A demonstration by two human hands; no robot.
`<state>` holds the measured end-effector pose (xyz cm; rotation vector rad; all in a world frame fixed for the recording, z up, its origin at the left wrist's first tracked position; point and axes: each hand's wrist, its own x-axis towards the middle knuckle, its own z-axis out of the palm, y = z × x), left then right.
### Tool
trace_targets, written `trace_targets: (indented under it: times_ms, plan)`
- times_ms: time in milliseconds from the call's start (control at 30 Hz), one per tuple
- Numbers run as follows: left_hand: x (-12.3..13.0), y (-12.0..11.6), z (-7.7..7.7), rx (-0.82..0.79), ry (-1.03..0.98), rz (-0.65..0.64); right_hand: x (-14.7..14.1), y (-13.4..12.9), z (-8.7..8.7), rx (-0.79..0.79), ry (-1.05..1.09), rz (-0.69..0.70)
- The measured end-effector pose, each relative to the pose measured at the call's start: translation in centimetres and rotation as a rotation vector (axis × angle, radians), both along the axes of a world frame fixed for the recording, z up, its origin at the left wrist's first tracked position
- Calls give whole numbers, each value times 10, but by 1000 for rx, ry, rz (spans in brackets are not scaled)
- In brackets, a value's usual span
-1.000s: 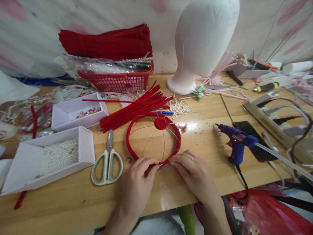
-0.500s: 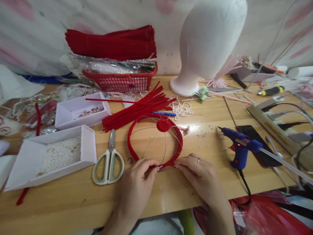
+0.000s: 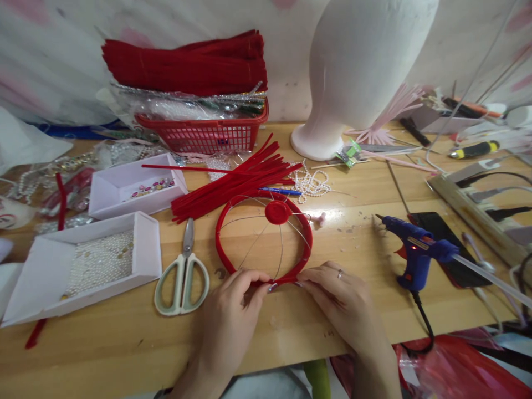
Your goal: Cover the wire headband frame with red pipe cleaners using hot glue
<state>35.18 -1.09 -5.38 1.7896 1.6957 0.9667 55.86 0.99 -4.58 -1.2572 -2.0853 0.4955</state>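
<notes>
A red fuzzy ring with thin wires across it lies near the table's front edge. The wires meet at a small red disc towards its far side. At the ring's near rim, my left hand pinches the red band between thumb and fingers. A short way to the right, my right hand, with a finger ring on it, pinches the same rim. Just beyond the red ring lies a bundle of red pipe cleaners, and a blue pen rests between them.
Scissors lie left of my left hand, beside a white tray of pearl beads and a smaller tray of gems. On the right are a blue glue gun and a phone. Behind stand a red basket and a white foam head.
The view has shifted slightly, so the surroundings sit a little differently in the frame. Both hands keep their pinch on the ring's near rim.
</notes>
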Motion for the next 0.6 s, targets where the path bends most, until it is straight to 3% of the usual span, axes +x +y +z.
trace_targets:
  times_ms: [600]
  plan:
    - [0, 0, 0, 28, 43, -31, 1, 2, -3, 8, 46, 26]
